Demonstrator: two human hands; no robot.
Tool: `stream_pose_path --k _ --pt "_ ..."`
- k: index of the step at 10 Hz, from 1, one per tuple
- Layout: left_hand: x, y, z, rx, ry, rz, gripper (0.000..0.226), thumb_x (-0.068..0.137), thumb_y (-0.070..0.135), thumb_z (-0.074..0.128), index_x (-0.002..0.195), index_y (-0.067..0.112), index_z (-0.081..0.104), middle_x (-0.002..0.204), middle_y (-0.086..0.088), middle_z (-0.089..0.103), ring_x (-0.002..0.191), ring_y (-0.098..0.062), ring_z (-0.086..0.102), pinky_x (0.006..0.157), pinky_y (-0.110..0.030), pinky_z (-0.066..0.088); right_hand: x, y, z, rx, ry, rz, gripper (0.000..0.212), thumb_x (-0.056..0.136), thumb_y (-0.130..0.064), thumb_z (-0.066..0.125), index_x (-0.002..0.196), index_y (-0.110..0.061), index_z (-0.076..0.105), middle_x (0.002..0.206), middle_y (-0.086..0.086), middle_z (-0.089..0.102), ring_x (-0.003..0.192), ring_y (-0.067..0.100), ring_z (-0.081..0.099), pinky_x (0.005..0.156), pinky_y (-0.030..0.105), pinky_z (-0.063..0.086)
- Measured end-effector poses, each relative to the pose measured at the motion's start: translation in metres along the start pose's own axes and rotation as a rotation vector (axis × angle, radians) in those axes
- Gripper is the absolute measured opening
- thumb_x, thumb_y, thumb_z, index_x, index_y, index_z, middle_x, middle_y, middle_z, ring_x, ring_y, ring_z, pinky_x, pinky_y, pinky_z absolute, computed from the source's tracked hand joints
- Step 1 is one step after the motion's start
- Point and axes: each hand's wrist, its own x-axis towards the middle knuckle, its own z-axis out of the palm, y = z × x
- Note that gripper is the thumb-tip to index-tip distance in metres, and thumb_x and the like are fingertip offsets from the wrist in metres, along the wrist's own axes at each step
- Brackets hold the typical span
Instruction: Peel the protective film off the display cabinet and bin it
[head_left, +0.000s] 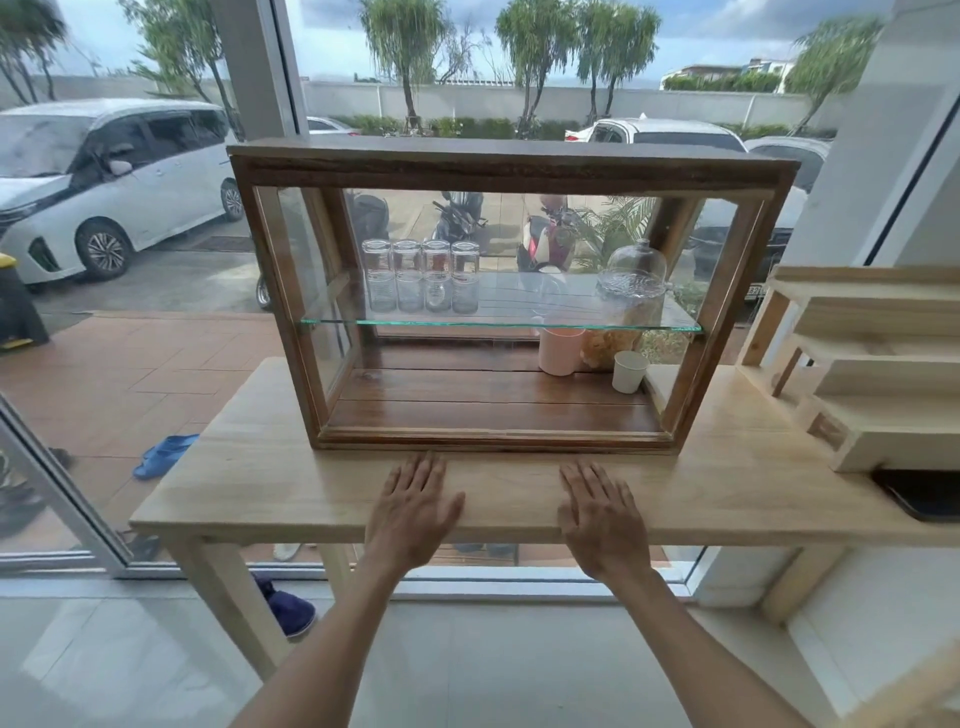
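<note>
A dark wooden display cabinet (511, 169) with glass sides and a glass shelf stands on a pale wooden table (260, 483) by the window. I cannot make out any protective film on its panes from here. My left hand (410, 512) lies flat on the table just in front of the cabinet's lower left edge, fingers spread, holding nothing. My right hand (602, 514) lies flat the same way in front of the cabinet's lower middle, also holding nothing. No bin is recognisable in view.
Several upturned glasses (421, 275) and a glass dome (631, 278) stand on the shelf. Below sit a pink cup (560, 351) and a white paper cup (628, 371). A pale wooden rack (878, 364) fills the table's right end, with a dark tray (922, 499) before it.
</note>
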Motion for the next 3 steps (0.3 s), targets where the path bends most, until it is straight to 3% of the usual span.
stream_pose_path --k 1,2,3 --pt "0.0 -0.001 0.0 0.003 -0.003 -0.006 0.102 0.078 0.071 -0.02 0.16 0.017 0.011 0.169 -0.003 0.01 0.156 -0.018 0.005 0.126 -0.04 0.004 0.0 -0.004 -0.004 0.017 -0.019 0.009 0.069 0.089 -0.047 0.011 0.15 -0.027 0.038 0.16 0.0 0.034 0.149 0.02 0.028 0.122 0.044 0.018" --pt "0.002 -0.003 0.002 -0.004 0.001 -0.004 0.102 0.079 0.072 -0.019 0.159 0.017 0.013 0.168 -0.004 0.013 0.156 -0.019 0.008 0.126 -0.04 0.005 0.005 -0.004 -0.018 0.181 -0.032 0.004 0.054 0.093 -0.038 0.032 0.144 -0.024 0.045 0.152 0.003 0.046 0.14 0.023 0.041 0.117 0.044 0.03" --pt "0.001 -0.001 0.005 0.007 -0.006 -0.02 0.098 0.082 0.071 -0.016 0.159 0.017 0.011 0.168 -0.004 0.011 0.156 -0.019 0.006 0.125 -0.039 0.003 0.015 -0.007 -0.067 0.625 0.158 0.118 0.034 0.098 -0.028 0.049 0.131 -0.03 0.057 0.123 0.003 0.068 0.113 0.022 0.064 0.093 0.034 0.051"
